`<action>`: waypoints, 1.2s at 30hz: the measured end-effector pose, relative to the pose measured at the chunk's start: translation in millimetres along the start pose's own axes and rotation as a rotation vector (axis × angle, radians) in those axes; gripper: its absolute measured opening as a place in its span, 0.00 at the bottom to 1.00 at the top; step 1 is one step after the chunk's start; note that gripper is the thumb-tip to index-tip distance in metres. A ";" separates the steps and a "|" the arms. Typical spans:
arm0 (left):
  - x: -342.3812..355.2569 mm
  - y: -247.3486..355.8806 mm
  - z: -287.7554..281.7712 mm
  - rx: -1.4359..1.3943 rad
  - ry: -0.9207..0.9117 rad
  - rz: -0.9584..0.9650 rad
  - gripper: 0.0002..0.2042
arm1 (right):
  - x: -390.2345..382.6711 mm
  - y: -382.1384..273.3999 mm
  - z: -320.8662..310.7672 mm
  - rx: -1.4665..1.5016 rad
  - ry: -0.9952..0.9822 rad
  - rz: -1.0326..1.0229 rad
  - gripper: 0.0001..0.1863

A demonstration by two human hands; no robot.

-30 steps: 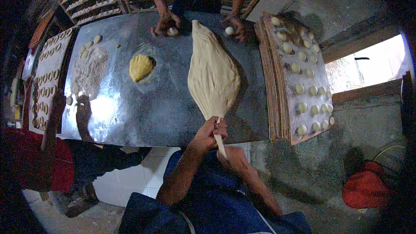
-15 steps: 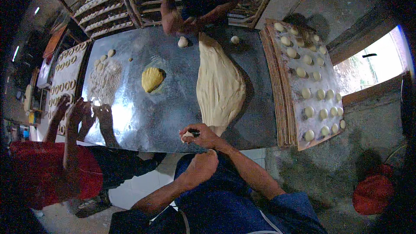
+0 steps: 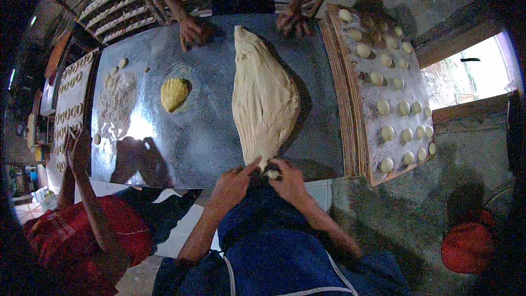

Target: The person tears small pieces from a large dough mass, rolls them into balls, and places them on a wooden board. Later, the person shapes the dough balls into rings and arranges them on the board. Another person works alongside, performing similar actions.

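Note:
A long mound of pale dough (image 3: 262,93) lies on the metal worktable, tapering at both ends. My left hand (image 3: 232,187) is at its near end, index finger and thumb on the narrow tip, the other fingers curled. My right hand (image 3: 289,182), just right of that tip, is closed round a small piece of dough (image 3: 273,174). A dark spot beside this piece is too unclear to name. A yellow dough lump (image 3: 173,93) sits left of the mound.
Trays with dough rounds (image 3: 383,107) and rings (image 3: 71,85) flank the worktable (image 3: 197,142). A co-worker's hands (image 3: 192,33) are at the far edge; another person in red (image 3: 87,230) works at left. Racks (image 3: 112,8) stand behind. A red object (image 3: 467,246) sits low right.
My hands have let the stretched strand shorten and have separated to either side of the dough's tip. The far co-worker's hands have parted from each other onto the table's edge.

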State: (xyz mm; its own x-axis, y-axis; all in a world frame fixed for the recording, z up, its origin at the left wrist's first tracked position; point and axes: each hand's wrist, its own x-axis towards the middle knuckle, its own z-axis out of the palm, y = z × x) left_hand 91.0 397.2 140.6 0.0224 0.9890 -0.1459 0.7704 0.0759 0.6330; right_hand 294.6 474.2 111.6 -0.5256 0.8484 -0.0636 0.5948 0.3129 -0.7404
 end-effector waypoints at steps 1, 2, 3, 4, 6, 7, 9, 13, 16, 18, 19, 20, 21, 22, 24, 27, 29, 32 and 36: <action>4.8 1.6 2.6 0.049 -0.099 -0.001 0.25 | 1.5 -3.8 12.0 -0.073 0.050 -0.066 0.26; 7.8 -0.2 5.6 0.083 -0.066 0.024 0.25 | 3.0 -4.2 24.1 -0.147 0.108 -0.130 0.27; 11.0 -2.9 8.5 0.118 -0.035 0.052 0.26 | 3.9 2.0 39.3 -0.212 0.218 -0.188 0.22; 16.1 -5.9 12.2 0.150 -0.007 0.087 0.27 | 5.4 -3.7 40.8 -0.179 0.029 -0.099 0.21; 11.8 -12.0 24.1 0.168 -0.065 0.035 0.27 | 3.8 -24.6 9.6 -0.139 -0.329 0.107 0.17; 14.4 -15.6 29.8 0.175 -0.090 0.033 0.27 | -0.6 -51.4 -25.0 -0.109 -0.489 0.113 0.15; 10.4 -9.1 16.4 0.087 -0.080 0.021 0.25 | -25.5 -111.8 -97.2 0.021 -0.540 -0.046 0.13; 8.1 -8.8 14.6 0.024 0.190 -0.076 0.26 | -45.8 -123.7 -161.1 0.355 -0.230 -0.322 0.10; 7.4 -12.6 38.1 0.051 0.376 -0.112 0.21 | -10.7 -73.7 -126.0 0.300 0.129 -0.201 0.11; 11.9 -34.2 59.0 0.130 0.399 -0.088 0.16 | -12.5 -19.2 -96.1 0.201 0.077 -0.018 0.11; 12.1 -57.7 76.2 0.033 0.446 -0.037 0.10 | -14.4 1.1 -81.2 0.152 0.046 0.069 0.12; 15.4 -52.0 68.5 0.033 0.433 -0.069 0.09 | -17.6 20.6 -70.0 0.256 0.004 0.117 0.12; 11.3 -34.4 51.7 0.036 0.408 -0.096 0.08 | -24.3 36.3 -59.0 0.367 -0.034 0.173 0.12; 7.9 -12.2 32.3 0.033 0.385 -0.118 0.08 | -25.7 44.2 -55.4 0.472 -0.067 0.228 0.13; -10.0 38.3 -20.3 -0.056 0.215 -0.235 0.07 | -21.8 16.7 -70.8 0.268 -0.002 0.267 0.13; -33.3 71.4 -79.6 -0.185 0.316 -0.024 0.11 | -17.9 54.4 -48.3 0.682 0.000 0.420 0.14; -49.2 8.2 -36.3 -0.124 0.625 0.165 0.12 | -19.8 64.5 -39.4 0.569 0.026 0.316 0.14; -47.5 -98.1 19.3 -0.041 0.231 -0.163 0.14 | -34.2 70.0 -51.4 -0.330 0.176 -0.073 0.13; 6.0 -141.6 21.7 0.797 0.387 -0.202 0.24 | 27.2 93.1 -81.5 -0.413 0.282 -0.213 0.15</action>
State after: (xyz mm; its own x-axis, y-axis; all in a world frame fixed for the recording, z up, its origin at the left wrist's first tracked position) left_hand -4.1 389.6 33.6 -0.2656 0.9507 0.1601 0.9521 0.2848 -0.1117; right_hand 385.3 561.3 95.5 -0.5106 0.8117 0.2836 0.7125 0.5841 -0.3889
